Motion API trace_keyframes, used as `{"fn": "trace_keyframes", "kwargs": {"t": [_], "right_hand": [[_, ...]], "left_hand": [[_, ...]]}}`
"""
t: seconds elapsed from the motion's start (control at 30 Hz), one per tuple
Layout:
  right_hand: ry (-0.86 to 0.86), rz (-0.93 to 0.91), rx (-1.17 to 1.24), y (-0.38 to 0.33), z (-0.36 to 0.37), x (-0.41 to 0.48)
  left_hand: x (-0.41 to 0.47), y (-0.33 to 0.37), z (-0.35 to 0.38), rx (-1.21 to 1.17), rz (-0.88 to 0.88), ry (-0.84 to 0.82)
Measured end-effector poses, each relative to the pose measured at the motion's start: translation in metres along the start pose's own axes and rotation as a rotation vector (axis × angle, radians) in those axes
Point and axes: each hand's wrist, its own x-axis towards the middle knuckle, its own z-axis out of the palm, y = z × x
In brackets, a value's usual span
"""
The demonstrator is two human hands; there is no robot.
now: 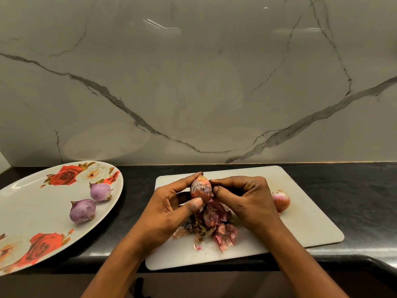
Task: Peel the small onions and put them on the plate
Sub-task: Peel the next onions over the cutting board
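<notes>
My left hand (169, 207) grips a small onion (200, 188) with reddish papery skin partly on, held upright above the white cutting board (300, 229). My right hand (247, 198) pinches the skin on the onion's right side with curled fingers. Below the hands lies a pile of peeled skins (217, 226). Another unpeeled onion (281, 200) sits on the board just right of my right hand. Two peeled purple onions (100, 191) (82, 210) lie on the large white plate (25, 203) with red rose prints at the left.
The board and plate rest on a dark stone counter (354, 190) that ends at a rounded front edge. A marble-patterned wall stands right behind them. The plate overhangs the counter's front at the lower left.
</notes>
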Motion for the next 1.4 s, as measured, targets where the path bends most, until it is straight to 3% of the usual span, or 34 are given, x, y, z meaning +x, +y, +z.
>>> {"fn": "trace_keyframes", "kwargs": {"t": [0.4, 1.4], "right_hand": [[-0.002, 0.010, 0.026, -0.0051, 0.0044, -0.0017], [0.029, -0.070, -0.229, -0.0005, 0.0062, -0.0031]], "left_hand": [[0.0005, -0.0015, 0.0010, -0.059, 0.019, 0.026], [-0.0015, 0.0011, 0.0027, -0.029, 0.051, 0.090]]}}
